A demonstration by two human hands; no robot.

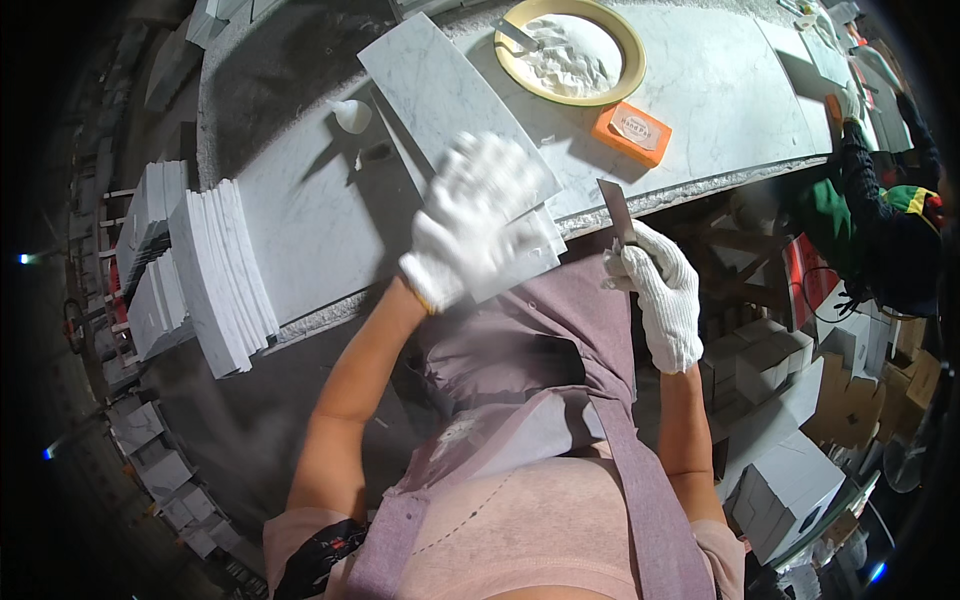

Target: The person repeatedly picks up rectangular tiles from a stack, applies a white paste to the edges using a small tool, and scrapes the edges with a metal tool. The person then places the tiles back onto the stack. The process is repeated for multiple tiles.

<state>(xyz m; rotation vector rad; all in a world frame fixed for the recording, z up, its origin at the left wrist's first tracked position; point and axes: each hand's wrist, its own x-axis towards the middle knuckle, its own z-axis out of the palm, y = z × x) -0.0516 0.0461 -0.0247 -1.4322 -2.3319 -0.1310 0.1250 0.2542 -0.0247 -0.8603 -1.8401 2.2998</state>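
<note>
My left hand, in a white knitted glove, lies over a grey-veined marble slab. Its fingers are stretched out and blurred by motion. The slab lies slantwise on top of at least one other slab, whose near end juts past the worktable's front edge. In my right hand, also gloved in white, a flat metal putty knife is gripped with its blade pointing up and away. It is held just off the table edge, apart from the slab.
An orange hand pad lies beside a yellow-rimmed bowl of white filler with a blade in it. A white funnel-like piece stands left of the slab. Stacked marble strips line the left. A co-worker works at far right.
</note>
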